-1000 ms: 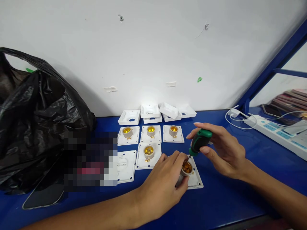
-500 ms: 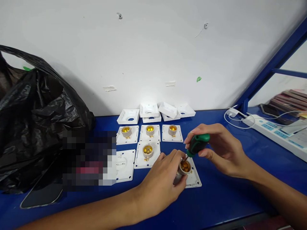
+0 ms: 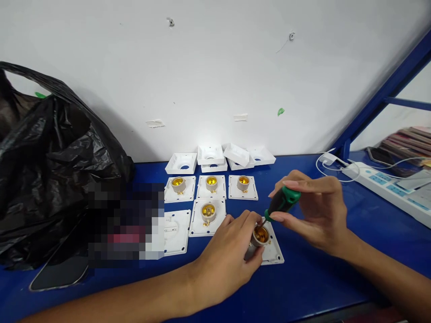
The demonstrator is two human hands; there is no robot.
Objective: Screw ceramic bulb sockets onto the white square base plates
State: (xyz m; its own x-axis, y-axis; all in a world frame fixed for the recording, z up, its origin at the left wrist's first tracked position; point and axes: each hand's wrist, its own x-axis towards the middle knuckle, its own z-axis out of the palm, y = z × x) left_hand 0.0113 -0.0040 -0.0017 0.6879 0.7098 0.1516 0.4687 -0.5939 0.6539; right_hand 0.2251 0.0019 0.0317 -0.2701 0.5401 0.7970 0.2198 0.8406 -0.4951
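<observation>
Left hand grips my lamp socket on the desk; right hand clasps a green screwdriver, tip seemingly inside it.

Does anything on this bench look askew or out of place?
Yes: one white cover in the back row lies tilted on its neighbours, and one plate beside the socket plates has no brass socket showing.

Your left hand clasps the lamp socket on its white plate on the blue counter; your right hand pinches the green screwdriver, tip inside the socket.
</observation>
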